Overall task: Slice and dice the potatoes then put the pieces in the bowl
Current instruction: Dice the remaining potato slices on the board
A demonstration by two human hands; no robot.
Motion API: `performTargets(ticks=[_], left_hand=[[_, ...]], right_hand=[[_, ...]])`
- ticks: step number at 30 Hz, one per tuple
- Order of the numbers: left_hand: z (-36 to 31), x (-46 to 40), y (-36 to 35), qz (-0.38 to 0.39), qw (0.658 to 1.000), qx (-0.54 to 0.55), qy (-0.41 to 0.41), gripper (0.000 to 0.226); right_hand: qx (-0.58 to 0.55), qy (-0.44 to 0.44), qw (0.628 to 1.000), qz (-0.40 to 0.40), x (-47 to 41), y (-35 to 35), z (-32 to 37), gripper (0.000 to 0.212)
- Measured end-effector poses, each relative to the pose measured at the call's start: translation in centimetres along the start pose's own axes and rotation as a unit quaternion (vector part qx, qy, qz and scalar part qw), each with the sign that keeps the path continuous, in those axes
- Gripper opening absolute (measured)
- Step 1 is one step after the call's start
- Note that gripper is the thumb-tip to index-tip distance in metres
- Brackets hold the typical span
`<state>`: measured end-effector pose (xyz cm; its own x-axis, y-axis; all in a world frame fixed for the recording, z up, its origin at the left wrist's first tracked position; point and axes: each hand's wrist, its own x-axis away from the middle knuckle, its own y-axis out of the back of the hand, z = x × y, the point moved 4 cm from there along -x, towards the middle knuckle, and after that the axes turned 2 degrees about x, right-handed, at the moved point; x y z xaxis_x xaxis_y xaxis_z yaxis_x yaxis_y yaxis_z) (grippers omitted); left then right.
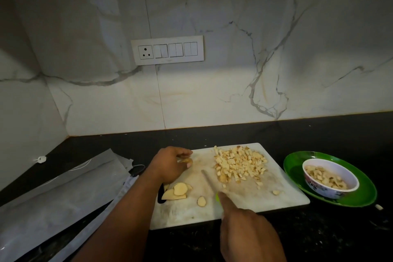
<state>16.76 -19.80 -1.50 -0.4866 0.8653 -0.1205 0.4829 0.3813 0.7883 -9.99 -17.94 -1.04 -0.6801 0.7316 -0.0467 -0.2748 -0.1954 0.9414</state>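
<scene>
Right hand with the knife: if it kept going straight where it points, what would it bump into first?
Probably the heap of diced potato on the cutting board. The right hand points its knife up the board, the heap just beside the blade; depth is unclear.

No legible text anywhere.

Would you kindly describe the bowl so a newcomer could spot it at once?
Start at the white cutting board on the dark counter and look just past its right edge to the green plate. The bowl sits on that plate: small, white inside, floral outside, already holding potato pieces.
</scene>
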Motion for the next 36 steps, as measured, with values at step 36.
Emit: performTargets(ticks=[36], left_hand=[[-1.6, -0.2, -1.0, 0.029, 0.997, 0.031, 0.059, 0.018]], right_hand=[[0.037, 0.070, 0.992, -0.101, -0.6, 4.4, 0.4, 0.044]])
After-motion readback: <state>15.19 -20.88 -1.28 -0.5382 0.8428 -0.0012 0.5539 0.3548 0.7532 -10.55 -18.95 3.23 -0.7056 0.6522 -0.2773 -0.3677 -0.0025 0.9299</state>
